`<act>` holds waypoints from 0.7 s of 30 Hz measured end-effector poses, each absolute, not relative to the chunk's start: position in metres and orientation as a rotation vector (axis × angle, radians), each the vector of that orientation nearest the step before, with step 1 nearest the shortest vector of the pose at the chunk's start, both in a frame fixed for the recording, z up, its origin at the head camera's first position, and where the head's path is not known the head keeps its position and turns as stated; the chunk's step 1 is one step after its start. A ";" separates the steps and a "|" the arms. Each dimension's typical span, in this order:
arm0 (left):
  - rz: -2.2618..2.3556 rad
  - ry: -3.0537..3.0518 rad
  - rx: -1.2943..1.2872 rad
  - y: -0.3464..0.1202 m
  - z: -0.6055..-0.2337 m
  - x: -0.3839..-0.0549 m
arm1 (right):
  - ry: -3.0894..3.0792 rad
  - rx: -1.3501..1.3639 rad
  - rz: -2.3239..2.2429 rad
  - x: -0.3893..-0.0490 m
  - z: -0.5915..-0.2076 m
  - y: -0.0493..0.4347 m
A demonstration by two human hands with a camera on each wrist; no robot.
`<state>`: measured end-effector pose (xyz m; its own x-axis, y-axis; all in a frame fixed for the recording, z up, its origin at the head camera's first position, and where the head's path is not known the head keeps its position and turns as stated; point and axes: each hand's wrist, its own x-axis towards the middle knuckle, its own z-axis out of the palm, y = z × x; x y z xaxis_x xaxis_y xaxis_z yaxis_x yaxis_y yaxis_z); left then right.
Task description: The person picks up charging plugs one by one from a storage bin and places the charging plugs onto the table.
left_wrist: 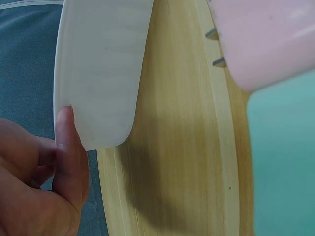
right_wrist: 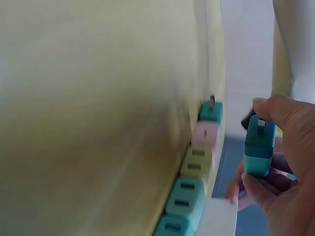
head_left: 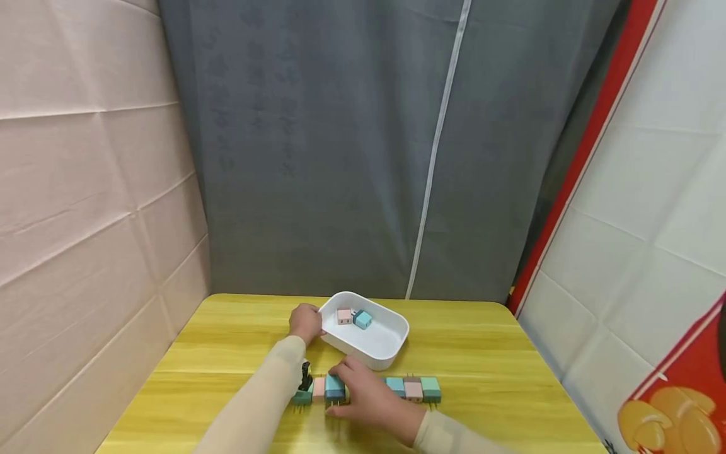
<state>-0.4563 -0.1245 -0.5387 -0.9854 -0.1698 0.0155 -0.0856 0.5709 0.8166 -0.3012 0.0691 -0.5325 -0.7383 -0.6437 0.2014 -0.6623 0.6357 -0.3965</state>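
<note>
My left hand (head_left: 306, 323) grips the left end of a white plastic box (head_left: 391, 334), its thumb against the outer wall in the left wrist view. Inside the box lie a pink charger plug (head_left: 344, 316) and a blue charger plug (head_left: 362, 320). Between thumb and fingers, my right hand (head_left: 368, 394) pinches a blue charger plug (right_wrist: 259, 147), metal prong showing. It is held over a row of charger plugs, among them a green one (head_left: 303, 398), a pink one (head_left: 319, 388) and a yellowish one (right_wrist: 197, 161). My right hand hides the middle of the row in the head view.
At the row's right end sit a mauve-pink plug (head_left: 413, 389) and a green plug (head_left: 431, 389). Everything stands on a yellow wood-grain table (head_left: 482, 353). A grey curtain (head_left: 340, 157) hangs behind, with pale cloth (head_left: 85, 221) along the left.
</note>
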 end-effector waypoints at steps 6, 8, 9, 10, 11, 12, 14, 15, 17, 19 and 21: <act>-1.360 -2.723 0.234 -0.124 -0.539 -0.457 | -2.841 1.198 0.666 -0.286 -0.533 0.054; -1.364 -2.723 0.235 -0.125 -0.539 -0.457 | -2.855 1.220 0.644 -0.282 -0.533 0.048; -1.371 -2.723 0.235 -0.125 -0.539 -0.457 | -2.857 1.233 0.633 -0.281 -0.533 0.045; -1.382 -2.723 0.235 -0.125 -0.539 -0.457 | -2.857 1.246 0.620 -0.279 -0.533 0.042; -1.393 -2.725 0.237 -0.125 -0.539 -0.457 | -2.862 1.257 0.618 -0.278 -0.534 0.040; -1.403 -2.725 0.240 -0.125 -0.539 -0.458 | -2.858 1.273 0.615 -0.277 -0.534 0.038; -1.411 -2.728 0.242 -0.125 -0.539 -0.458 | -2.836 1.310 0.600 -0.275 -0.537 0.034; -1.416 -2.727 0.246 -0.125 -0.539 -0.458 | -2.813 1.332 0.578 -0.275 -0.539 0.032; -1.420 -2.724 0.252 -0.125 -0.538 -0.458 | -2.769 1.368 0.524 -0.275 -0.542 0.028; -1.423 -2.720 0.251 -0.125 -0.537 -0.457 | -2.739 1.386 0.466 -0.275 -0.545 0.024; -1.430 -2.720 0.256 -0.126 -0.536 -0.456 | -2.718 1.391 0.404 -0.276 -0.549 0.020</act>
